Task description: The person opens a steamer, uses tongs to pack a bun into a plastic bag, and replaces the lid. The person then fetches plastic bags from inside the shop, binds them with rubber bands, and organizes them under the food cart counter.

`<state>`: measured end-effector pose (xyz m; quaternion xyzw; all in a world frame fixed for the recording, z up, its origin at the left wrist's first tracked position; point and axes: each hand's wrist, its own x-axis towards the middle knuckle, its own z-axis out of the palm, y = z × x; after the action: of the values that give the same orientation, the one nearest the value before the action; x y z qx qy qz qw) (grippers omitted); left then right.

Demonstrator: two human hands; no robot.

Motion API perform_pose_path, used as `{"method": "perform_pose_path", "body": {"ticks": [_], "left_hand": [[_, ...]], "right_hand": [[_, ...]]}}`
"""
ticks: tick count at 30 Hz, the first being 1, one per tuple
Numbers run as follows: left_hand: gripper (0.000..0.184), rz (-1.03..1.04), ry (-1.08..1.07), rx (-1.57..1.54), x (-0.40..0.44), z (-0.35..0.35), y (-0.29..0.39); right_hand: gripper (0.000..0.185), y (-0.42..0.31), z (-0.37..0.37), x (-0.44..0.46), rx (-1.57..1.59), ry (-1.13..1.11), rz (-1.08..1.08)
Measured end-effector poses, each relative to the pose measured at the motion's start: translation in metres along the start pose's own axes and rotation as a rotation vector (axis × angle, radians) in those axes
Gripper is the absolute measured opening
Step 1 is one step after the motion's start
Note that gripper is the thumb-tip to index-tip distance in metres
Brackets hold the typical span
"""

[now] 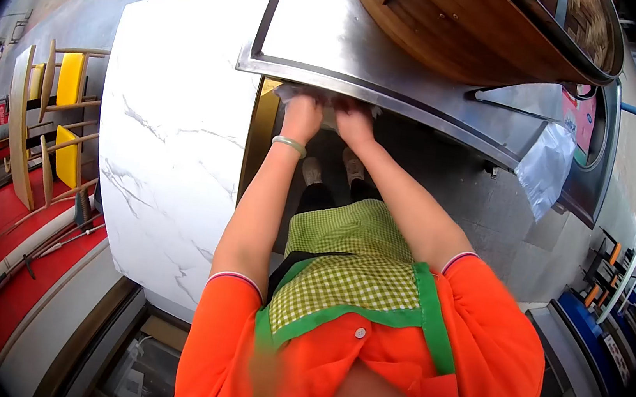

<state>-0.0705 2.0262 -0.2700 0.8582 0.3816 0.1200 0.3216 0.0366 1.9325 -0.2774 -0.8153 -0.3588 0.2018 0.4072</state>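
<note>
Both my hands reach just under the front edge of the steel counter (393, 93), close together. My left hand (303, 118), below a pale bangle (289, 145), is closed on a thin, clear plastic bag (289, 91). Beside it, my right hand (353, 126) is in shadow, its fingers curled in at the same crumpled plastic. The counter edge and the backs of the hands hide most fingertips. What the bag holds, if anything, cannot be made out.
On the counter stands a large wooden steamer tub (454, 34). Another plastic bag (545, 169) hangs from the right corner, near a pink package (578, 118). A white marble-patterned table (176, 135) adjoins on the left. Yellow-seated stools (72, 80) are stacked beyond it.
</note>
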Motion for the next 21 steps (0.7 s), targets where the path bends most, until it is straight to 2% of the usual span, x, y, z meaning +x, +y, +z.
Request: {"method": "perform_pose_path", "body": {"ticks": [4,6,8,13,20,21], "left_hand": [[0.021,0.143,0.094,-0.033,0.011,0.008,-0.009],[0.020,0.160,0.062,-0.019,0.011,0.007,-0.014],[0.019,0.173,0.039,-0.001,0.011,0.007,-0.017],[0.015,0.309,0.074,0.183,0.014,0.014,-0.028],[0.015,0.262,0.119,0.204,0.015,0.020,-0.029],[0.016,0.188,0.110,0.184,0.013,0.020,-0.026]], "right_hand": [[0.030,0.004,0.018,0.001,-0.045,0.104,0.004],[0.028,0.000,0.021,0.001,-0.104,0.056,0.078],[0.028,-0.004,0.024,0.001,-0.103,0.103,0.085],[0.023,-0.004,0.030,0.000,-0.165,0.167,0.091],[0.028,0.007,0.047,0.005,-0.310,0.144,0.159],[0.029,0.011,0.049,0.005,-0.352,0.114,0.164]]}}
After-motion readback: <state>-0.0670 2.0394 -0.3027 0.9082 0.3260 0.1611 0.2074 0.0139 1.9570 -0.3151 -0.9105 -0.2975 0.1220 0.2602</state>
